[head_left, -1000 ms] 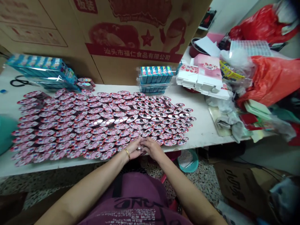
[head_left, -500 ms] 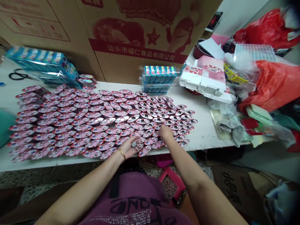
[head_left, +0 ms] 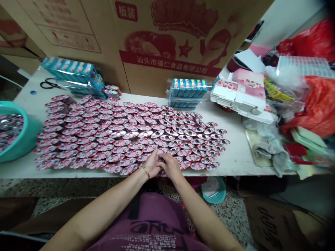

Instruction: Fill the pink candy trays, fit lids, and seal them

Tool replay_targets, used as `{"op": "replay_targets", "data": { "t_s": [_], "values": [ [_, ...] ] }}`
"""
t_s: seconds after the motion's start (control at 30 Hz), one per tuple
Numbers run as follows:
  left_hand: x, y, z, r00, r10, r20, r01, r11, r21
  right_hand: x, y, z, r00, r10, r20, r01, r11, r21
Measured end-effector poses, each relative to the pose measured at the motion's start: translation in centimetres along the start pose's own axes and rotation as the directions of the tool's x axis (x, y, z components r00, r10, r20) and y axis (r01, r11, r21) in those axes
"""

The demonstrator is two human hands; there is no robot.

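Observation:
My left hand (head_left: 153, 164) is half curled, palm turned up, at the table's front edge; a gold bracelet circles its wrist. A small grey round disc (head_left: 160, 159) shows dimly at its fingers. Against those fingers my right hand (head_left: 170, 168) is closed in a pinch, and what it grips is hidden. Around both hands stand rows of small oval-topped pink and red cartons (head_left: 113, 147), packed close together. Those on the left have pink round centres. Many on the right show dark round holes (head_left: 198, 138).
A turquoise basin (head_left: 31, 134) of round pieces stands at left. Behind are scissors (head_left: 49, 83), wrapped blue packs (head_left: 75, 75) (head_left: 188, 89) and a large cardboard box (head_left: 162, 75). Flattened pink-white boxes (head_left: 250, 89) and red plastic bags (head_left: 314, 108) crowd the right.
My right hand has moved back from the cartons on the right to meet my left hand. The view has shifted left, bringing more of the turquoise basin into sight.

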State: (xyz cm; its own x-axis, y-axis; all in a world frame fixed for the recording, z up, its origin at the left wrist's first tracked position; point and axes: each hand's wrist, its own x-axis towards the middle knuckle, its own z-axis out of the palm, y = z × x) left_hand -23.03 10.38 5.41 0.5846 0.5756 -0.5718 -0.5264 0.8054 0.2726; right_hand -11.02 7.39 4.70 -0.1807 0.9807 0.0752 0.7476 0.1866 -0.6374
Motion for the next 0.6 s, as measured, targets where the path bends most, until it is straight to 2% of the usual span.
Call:
{"op": "replay_targets", "data": {
  "t_s": [0.07,0.17,0.3,0.37,0.43,0.6],
  "values": [
    [-0.2,-0.2,0.3,1.000,-0.011,0.017,0.011,0.999,0.032,-0.3,0.0,0.7,1.000,0.023,-0.010,-0.022,0.999,0.045],
    [-0.7,-0.1,-0.3,0.998,0.026,-0.060,-0.019,0.993,0.113,0.3,2.2,-0.1,0.985,0.167,-0.039,-0.167,0.986,0.002],
    [-2.4,1.3,-2.7,0.971,0.170,-0.169,-0.133,0.968,0.213,2.9,4.7,-2.0,0.905,0.420,-0.060,-0.420,0.867,-0.266],
    [-4.0,2.4,-4.2,0.952,0.242,-0.185,-0.203,0.957,0.209,4.4,5.0,-2.4,0.884,0.466,-0.031,-0.435,0.799,-0.416],
    [-6.0,3.5,-5.9,0.920,0.326,-0.216,-0.286,0.938,0.197,5.5,4.9,-2.6,0.882,0.470,0.023,-0.390,0.758,-0.522],
    [-11.5,5.3,-10.0,0.780,0.483,-0.397,-0.464,0.873,0.150,6.5,5.1,-2.7,0.860,0.498,0.110,-0.332,0.711,-0.620]
  ]
}}
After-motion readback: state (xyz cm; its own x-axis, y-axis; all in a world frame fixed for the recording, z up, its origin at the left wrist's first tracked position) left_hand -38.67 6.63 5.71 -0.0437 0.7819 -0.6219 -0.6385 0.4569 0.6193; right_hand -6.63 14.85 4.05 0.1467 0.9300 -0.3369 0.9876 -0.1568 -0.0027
